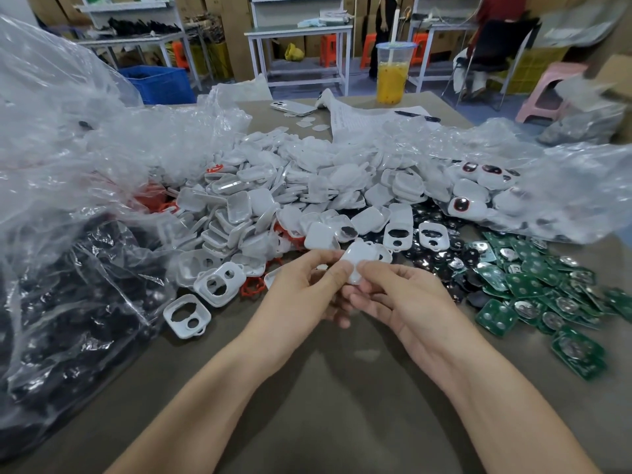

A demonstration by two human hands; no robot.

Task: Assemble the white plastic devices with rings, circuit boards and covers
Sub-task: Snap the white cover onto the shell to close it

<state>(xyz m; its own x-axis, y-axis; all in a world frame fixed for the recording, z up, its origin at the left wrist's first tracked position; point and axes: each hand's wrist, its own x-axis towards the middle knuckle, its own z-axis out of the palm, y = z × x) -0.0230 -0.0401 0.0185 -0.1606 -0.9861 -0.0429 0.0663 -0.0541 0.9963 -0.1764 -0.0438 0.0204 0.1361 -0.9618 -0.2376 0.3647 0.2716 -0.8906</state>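
- Holding the white device (355, 265) takes both hands. It sits between them, just above the table (325, 388) and right in front of the big pile of white covers (307, 186).
- The left hand (301, 285) pinches the left side, with its thumb on top. The right hand (407, 295) pinches the right side the same way. Both sets of fingers are curled round it, so neither hand is free.
- I think the white pieces are being pressed together. The fingers hide the seam, so I cannot tell what is already inside.
- To do this well, the edges should line up all the way round first. Then both thumbs should squeeze evenly, not on one corner, so the cover does not go on crooked.
- The green circuit boards (513, 289) lie near the right hand. The red rings (253, 287) lie near the left hand, beside the white shells with holes (219, 283).
- Bare table under the arms gives good room to pull the hands back.
- A tall, crinkly plastic bag (68, 148) stands on the left, and loose parts crowd the front. Small, slow moves look safest, since a wide swing could snag the bag or scatter the pile.
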